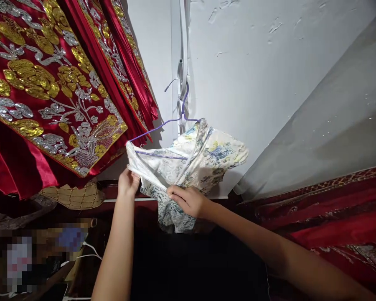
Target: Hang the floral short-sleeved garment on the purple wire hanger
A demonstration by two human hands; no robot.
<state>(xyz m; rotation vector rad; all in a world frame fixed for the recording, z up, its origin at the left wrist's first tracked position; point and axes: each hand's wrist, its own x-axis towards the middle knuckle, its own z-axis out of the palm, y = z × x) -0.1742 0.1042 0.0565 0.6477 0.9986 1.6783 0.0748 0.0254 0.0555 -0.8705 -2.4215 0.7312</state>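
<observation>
A white floral garment [219, 154] with blue, yellow and grey print hangs on a thin purple hanger [163, 124]. The hanger's hook goes up beside a white upright pole, and its lower bar shows through the open neckline. My left hand [128, 182] grips the garment's edge at the left, just below the hanger's end. Lower and nearer the middle, my right hand [186, 200] pinches the neckline edge between thumb and fingers. Between both hands the white edge is stretched fairly straight. The garment's lower part bunches and hangs beneath my right hand.
Red satin garments [59, 83] with gold and silver embroidery hang at the upper left. A white wall [244, 62] stands behind the pole [183, 37]. Sheer grey fabric [332, 125] and red cloth [347, 213] are at the right. White cables [92, 248] lie lower left, near a blurred-out area.
</observation>
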